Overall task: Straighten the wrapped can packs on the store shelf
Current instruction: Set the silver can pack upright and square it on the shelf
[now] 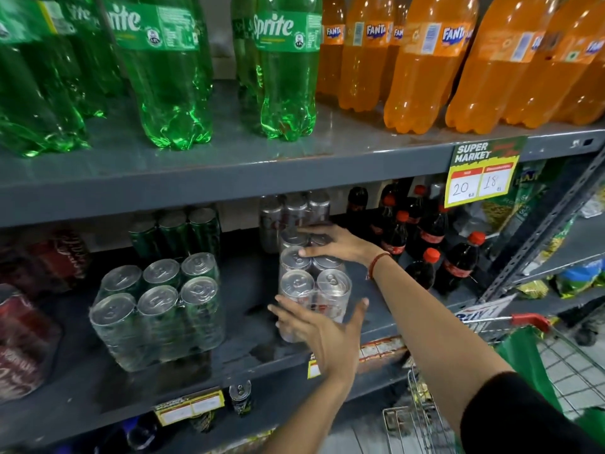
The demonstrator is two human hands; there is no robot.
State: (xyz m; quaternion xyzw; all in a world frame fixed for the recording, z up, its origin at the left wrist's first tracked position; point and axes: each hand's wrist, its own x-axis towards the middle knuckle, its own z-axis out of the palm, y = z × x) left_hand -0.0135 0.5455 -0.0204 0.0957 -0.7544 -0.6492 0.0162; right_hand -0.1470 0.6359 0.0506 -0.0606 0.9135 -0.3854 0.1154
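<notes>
Shelf [386,326] edge runs across the lower middle of the frame, and the silver can pack [312,283] stands just behind it, wrapped in clear plastic. The left hand [322,332] presses the pack's front with fingers spread apart. The right hand [337,245] lies flat on the can tops at the back, fingers together. Bare shelf shows between this pack and the green can pack [157,309] at centre left. Small cola bottles [432,244] stand close on the right. Above, big bottles read "Sprite" [284,67] and "Fanta" [422,63]. A yellow tag [481,173] says "SUPER MARKET", 20 and 18.
</notes>
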